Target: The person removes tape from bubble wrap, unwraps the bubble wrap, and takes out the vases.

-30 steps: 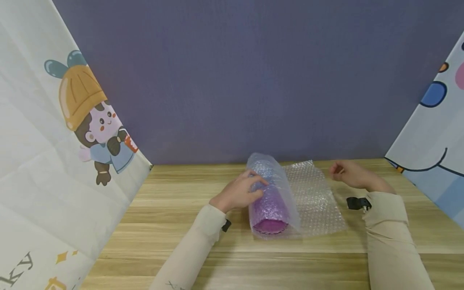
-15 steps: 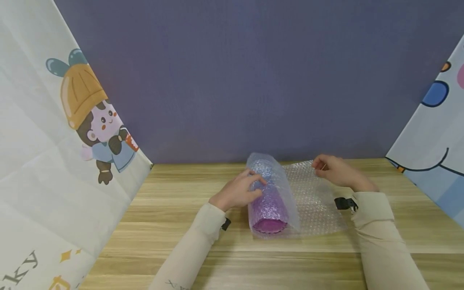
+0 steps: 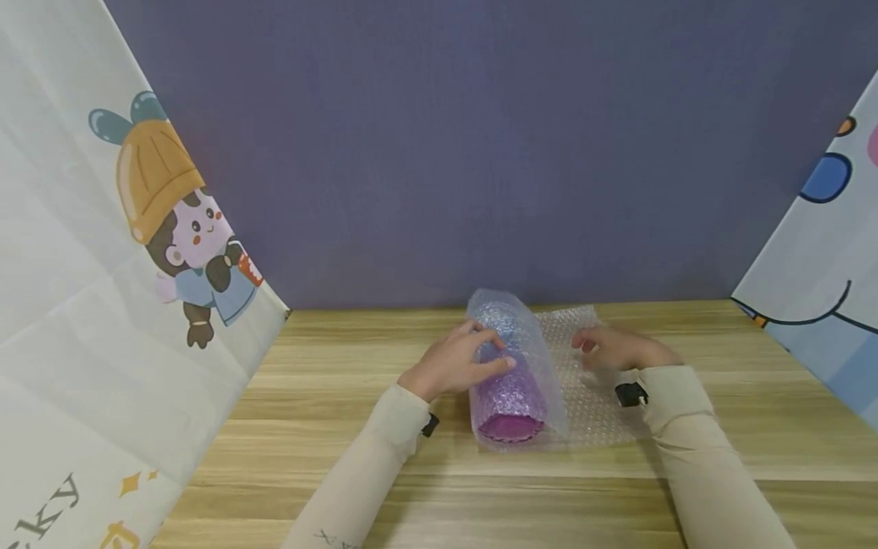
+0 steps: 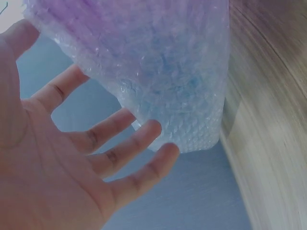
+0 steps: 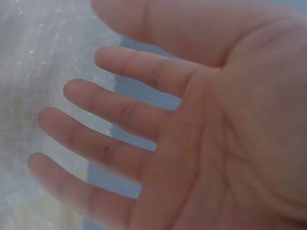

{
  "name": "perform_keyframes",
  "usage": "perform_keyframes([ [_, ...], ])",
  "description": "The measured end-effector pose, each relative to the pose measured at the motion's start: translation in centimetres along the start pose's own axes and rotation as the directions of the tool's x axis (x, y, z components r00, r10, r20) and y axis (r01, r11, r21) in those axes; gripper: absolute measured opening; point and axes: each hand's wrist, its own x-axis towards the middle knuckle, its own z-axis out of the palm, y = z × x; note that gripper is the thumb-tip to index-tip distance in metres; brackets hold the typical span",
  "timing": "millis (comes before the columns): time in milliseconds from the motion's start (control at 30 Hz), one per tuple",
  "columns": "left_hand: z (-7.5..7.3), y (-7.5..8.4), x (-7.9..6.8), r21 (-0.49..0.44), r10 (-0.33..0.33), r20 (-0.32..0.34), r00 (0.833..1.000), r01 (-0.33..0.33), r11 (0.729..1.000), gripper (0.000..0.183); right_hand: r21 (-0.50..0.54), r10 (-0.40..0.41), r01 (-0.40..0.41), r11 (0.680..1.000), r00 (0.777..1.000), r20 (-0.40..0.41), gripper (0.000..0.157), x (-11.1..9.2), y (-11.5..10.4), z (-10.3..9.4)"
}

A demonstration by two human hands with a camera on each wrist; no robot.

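Observation:
A purple-and-blue cylinder, wrapped in bubble wrap, lies on its side with a purple round end facing me. Its exact kind is hidden under the layers. From it the loose bubble wrap spreads flat to the right. My left hand rests on the cylinder's left side, fingers spread and relaxed; the left wrist view shows the fingertips against the wrapped side. Over the loose sheet is my right hand, slightly blurred, its fingers extended and holding nothing in the right wrist view. Whether it touches the sheet I cannot tell.
The wooden tabletop ends at a dark blue-grey panel close behind the cylinder. White printed sheets stand on the left and on the right. A small black device is at my right wrist.
My right hand has moved left from beside the loose bubble wrap to over it, and slightly nearer me. My left hand stays on the cylinder, its thumb reaching a little further over it.

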Motion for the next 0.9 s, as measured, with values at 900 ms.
perform_keyframes([
  [900, 0.3, 1.0, -0.1, 0.091, -0.045, -0.078, 0.996, 0.052, 0.994, 0.062, -0.152, 0.049, -0.061, 0.987, 0.996, -0.080, 0.017, 1.7, -0.5, 1.8],
])
